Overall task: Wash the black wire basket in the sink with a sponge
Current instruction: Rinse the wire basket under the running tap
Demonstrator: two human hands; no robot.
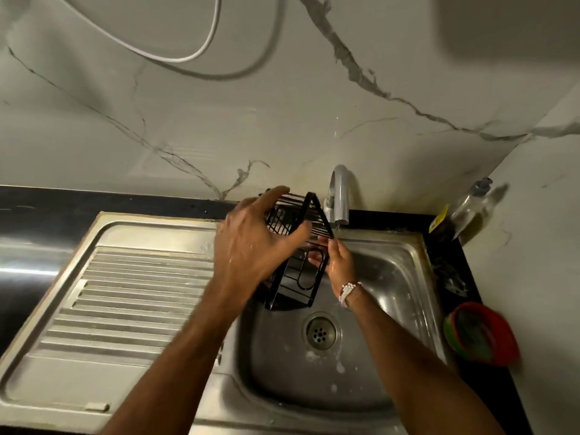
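Head camera, kitchen: a person holds a black wire basket (295,262) in both hands over the basin of a stainless-steel sink (392,277), just left of and below the spout of a grey tap (340,196). The basket is tilted, its upper end raised toward the wall and its lower end hanging above the basin's left side, clear of the drain (320,332). Nothing can be seen inside the basket.

The left hand (251,243), blurred, grasps the upper part, with the fingers curved over the far side and the thumb laid across the near wires. The right hand (337,262), wet and with a white bead bracelet (348,293) at the wrist, clasps the basket's right edge, its fingers showing through the wires.

White flecks of foam dot the basin floor. The ribbed drainboard (135,293) lies to the left. On the dark counter at right stands a clear bottle (467,208) of yellowish liquid, and nearer the camera a red bowl (483,337) holds something green, too blurred to identify. A white cable (207,45) loops across the marble-patterned wall
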